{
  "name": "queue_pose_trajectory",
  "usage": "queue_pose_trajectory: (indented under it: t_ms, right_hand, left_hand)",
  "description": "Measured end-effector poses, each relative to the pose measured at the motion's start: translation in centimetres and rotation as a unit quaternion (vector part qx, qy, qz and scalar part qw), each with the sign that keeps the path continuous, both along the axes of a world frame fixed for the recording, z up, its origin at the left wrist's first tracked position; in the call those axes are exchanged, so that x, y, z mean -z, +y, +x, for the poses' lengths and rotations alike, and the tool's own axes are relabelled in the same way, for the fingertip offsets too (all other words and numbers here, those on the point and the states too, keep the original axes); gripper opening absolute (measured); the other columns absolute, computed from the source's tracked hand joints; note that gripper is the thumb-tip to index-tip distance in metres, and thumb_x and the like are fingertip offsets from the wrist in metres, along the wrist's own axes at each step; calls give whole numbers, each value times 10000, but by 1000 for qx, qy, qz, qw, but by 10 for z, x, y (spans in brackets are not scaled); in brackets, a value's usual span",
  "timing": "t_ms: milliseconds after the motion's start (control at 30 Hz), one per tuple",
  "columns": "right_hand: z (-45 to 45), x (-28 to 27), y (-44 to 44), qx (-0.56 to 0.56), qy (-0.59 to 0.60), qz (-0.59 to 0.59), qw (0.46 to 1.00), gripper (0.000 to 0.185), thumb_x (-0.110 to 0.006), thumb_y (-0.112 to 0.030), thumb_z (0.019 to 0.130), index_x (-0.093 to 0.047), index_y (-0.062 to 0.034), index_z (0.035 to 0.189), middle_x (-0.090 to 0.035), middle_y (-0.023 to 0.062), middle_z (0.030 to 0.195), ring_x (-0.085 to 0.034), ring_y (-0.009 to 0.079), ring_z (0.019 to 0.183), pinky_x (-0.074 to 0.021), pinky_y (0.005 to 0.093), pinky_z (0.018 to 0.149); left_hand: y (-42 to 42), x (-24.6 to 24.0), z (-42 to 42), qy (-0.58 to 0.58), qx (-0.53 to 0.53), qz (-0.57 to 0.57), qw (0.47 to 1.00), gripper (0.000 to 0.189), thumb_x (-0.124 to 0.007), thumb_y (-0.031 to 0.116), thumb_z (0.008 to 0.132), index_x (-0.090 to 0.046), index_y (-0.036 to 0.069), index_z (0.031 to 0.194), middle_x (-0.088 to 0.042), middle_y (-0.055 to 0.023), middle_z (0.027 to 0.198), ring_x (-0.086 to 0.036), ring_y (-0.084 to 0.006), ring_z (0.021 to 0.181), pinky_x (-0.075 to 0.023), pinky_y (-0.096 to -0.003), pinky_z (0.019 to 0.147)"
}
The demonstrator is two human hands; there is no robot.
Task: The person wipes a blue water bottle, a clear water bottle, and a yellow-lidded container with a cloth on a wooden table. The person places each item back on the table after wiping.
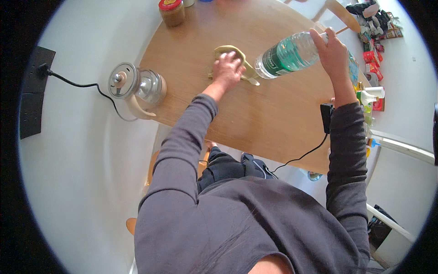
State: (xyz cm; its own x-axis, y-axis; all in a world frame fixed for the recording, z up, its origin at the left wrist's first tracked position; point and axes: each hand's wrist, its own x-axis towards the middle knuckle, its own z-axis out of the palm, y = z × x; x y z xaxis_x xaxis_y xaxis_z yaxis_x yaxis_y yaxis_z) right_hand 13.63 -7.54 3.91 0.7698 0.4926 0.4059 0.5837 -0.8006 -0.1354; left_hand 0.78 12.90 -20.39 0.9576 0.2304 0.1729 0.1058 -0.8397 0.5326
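My left hand [228, 68] presses on a yellowish-green cloth [251, 71] spread on the wooden table [253, 109]; its fingers are blurred, so whether they grip the cloth is unclear. My right hand [330, 51] holds a large clear plastic bottle [289, 54] by its neck end. The bottle has a green label and lies tilted in the air, its base towards the cloth's right edge. Whether the base touches the table cannot be told.
A glass kettle [137, 87] stands at the table's left edge, beside a wall with a plugged-in cord [82, 85]. A red-lidded jar [172, 13] stands at the far left. A black power adapter [326, 118] with its cable and several bottles [368, 97] are at the right.
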Motion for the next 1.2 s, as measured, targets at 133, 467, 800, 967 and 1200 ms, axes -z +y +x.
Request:
queue_pose_trajectory:
  t_ms: [133,467,800,967,1200]
  right_hand:
    - [24,7,3,-60,-101,-169,979,320,-551,-357,918,-569,-127,1141,-654,188,986,-665,378,846,-533,460,697]
    - [33,8,2,-105,-159,-235,953,395,-520,-116,892,-517,-290,1247,-563,94,1031,-663,326,822,-560,409,634]
    - [18,3,3,-66,11,-49,997,520,-503,-511,905,-547,-99,1219,-659,196,994,-646,389,946,-511,444,795]
    - [30,9,1,-115,-23,-47,992,565,-481,-562,898,-533,-106,1228,-671,212,982,-643,398,968,-503,464,825]
    - [30,13,3,-73,36,9,997,609,-495,-582,879,-527,-80,1223,-666,224,1039,-647,403,939,-504,480,812]
  left_hand:
    - [-29,34,11,38,78,45,995,548,-458,457,935,-475,134,1378,-314,-79,1531,-188,-285,1445,-156,-501,1154]
    - [-59,28,-78,32,314,27,949,363,-508,376,930,-565,187,1235,-391,0,1487,-278,-187,1419,-192,-471,1167]
    - [-82,13,-230,8,341,-60,938,347,-655,49,678,-621,155,1006,-543,-9,1341,-411,-244,1339,-290,-471,1125]
    - [-60,-42,-294,269,156,-56,949,121,-579,146,792,-630,137,902,-669,-107,853,-653,-327,830,-515,-432,672]
    - [-38,-72,-194,-76,-230,-145,959,171,-472,182,938,-580,82,1025,-659,-206,875,-630,-417,811,-487,-504,675]
